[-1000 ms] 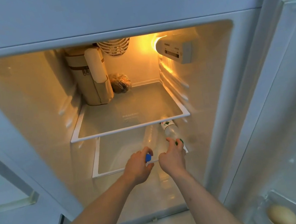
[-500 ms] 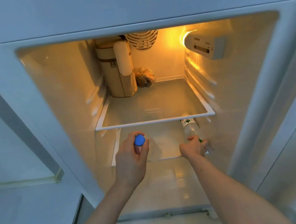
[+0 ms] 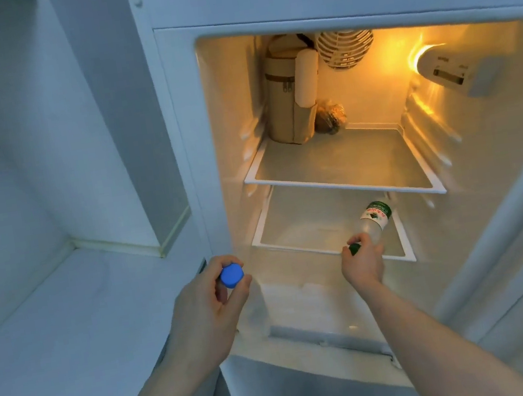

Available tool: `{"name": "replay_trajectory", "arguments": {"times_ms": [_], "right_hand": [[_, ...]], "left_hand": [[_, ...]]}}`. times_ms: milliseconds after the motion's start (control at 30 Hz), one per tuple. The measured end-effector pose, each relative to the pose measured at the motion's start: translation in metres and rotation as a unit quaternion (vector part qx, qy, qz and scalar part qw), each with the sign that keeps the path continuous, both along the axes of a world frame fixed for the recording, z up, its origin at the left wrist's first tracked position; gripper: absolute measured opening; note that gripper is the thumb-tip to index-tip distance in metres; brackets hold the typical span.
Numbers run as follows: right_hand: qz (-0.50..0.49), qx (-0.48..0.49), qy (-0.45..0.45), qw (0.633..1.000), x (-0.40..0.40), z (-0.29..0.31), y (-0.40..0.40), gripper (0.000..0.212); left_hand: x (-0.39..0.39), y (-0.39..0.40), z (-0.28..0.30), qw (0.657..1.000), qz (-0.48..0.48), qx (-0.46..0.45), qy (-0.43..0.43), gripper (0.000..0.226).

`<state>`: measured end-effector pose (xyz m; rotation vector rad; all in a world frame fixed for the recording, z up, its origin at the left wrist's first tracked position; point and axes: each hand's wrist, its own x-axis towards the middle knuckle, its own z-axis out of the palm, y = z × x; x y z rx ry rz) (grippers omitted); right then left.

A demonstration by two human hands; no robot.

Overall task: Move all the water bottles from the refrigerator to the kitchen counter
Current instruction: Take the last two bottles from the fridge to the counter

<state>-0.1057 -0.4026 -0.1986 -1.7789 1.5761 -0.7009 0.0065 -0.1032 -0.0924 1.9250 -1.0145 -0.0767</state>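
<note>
Water bottles, one in each hand at the open refrigerator (image 3: pixel 344 12).

The left hand (image 3: pixel 206 302) grips the blue-capped bottle (image 3: pixel 231 275) outside the refrigerator beside the table (image 3: pixel 52 330); the right hand's (image 3: pixel 362 259) fingers curl round the green-capped bottle (image 3: pixel 374 223), lying on the lower shelf (image 3: pixel 301 246).
</note>
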Motion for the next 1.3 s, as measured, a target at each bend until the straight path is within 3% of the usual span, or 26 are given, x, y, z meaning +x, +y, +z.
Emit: {"name": "replay_trajectory", "arguments": {"times_ms": [333, 500, 567, 667, 833, 967, 1033, 1133, 1200, 1267, 1300], "right_hand": [[0.044, -0.079, -0.048, 0.995, -0.031, 0.026, 0.087, 0.005], [0.153, -0.083, 0.011, 0.985, -0.058, 0.081, 0.145, 0.005], [0.226, -0.083, 0.074, 0.968, -0.066, 0.099, 0.178, 0.008], [0.383, -0.059, 0.183, 0.904, -0.077, 0.109, 0.250, 0.013], [0.598, -0.017, 0.249, 0.762, -0.083, 0.079, 0.383, 0.016], [0.722, -0.040, 0.249, 0.644, -0.077, 0.053, 0.499, 0.012], [0.758, -0.043, 0.235, 0.607, -0.073, 0.050, 0.542, 0.010], [0.810, -0.068, 0.205, 0.546, -0.060, 0.058, 0.612, 0.009], [0.851, -0.095, 0.184, 0.483, -0.053, 0.067, 0.666, 0.008], [0.868, -0.104, 0.173, 0.453, -0.050, 0.077, 0.695, 0.008], [0.887, -0.118, 0.165, 0.415, -0.047, 0.081, 0.729, 0.007]], "left_hand": [[-0.058, 0.161, 0.003, 0.996, 0.085, -0.005, -0.026, 0.007], [-0.097, 0.236, 0.000, 0.992, 0.120, -0.005, -0.031, 0.006], [-0.112, 0.262, -0.004, 0.991, 0.133, 0.007, -0.017, 0.006], [-0.139, 0.307, -0.012, 0.989, 0.145, 0.021, 0.012, 0.006], [-0.183, 0.381, -0.023, 0.980, 0.190, 0.047, 0.029, 0.008], [-0.218, 0.460, -0.033, 0.956, 0.283, 0.063, 0.043, 0.008], [-0.232, 0.492, -0.037, 0.942, 0.325, 0.067, 0.052, 0.008], [-0.258, 0.547, -0.037, 0.908, 0.407, 0.068, 0.073, 0.008], [-0.280, 0.588, -0.035, 0.876, 0.472, 0.054, 0.083, 0.008], [-0.290, 0.611, -0.035, 0.855, 0.508, 0.048, 0.088, 0.008], [-0.305, 0.635, -0.034, 0.833, 0.544, 0.044, 0.088, 0.007]]}}
